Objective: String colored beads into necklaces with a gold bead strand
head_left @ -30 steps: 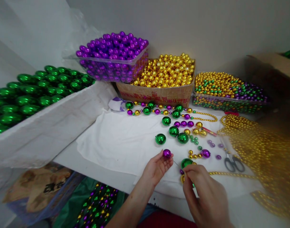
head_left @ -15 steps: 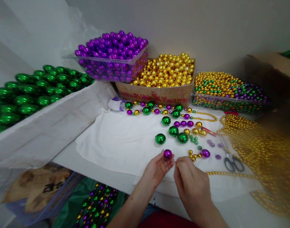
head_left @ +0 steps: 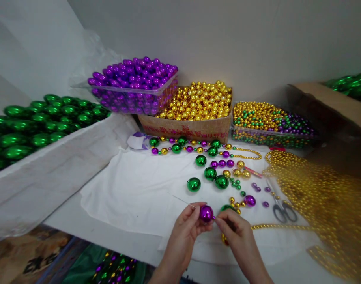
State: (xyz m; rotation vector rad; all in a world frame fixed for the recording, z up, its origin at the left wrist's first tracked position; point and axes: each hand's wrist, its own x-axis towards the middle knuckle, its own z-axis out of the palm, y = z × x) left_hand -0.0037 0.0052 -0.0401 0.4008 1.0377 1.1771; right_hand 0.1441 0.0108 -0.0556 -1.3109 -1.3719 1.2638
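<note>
Between the fingers of my left hand is a large shiny purple bead. A thin, stiff line like a needle or wire sticks out from its left side. My right hand pinches at the bead's right end, by a small purple tip; what exactly the fingertips grip is too small to make out. Partly hidden by the right hand are a green bead and a gold bead. Loose green beads, a purple bead and small gold beads lie just beyond on the white cloth.
Scissors and a heap of gold bead chain are at the right. A patterned strand lies farther back. Behind stand a purple-bead tub, a gold-bead carton and a mixed-bead tub. A white box of green beads borders the left.
The purple bead has gone from my left fingertips into a pinch, with the thin line now showing at its left. My right hand has come up against its right end. The view has shifted.
</note>
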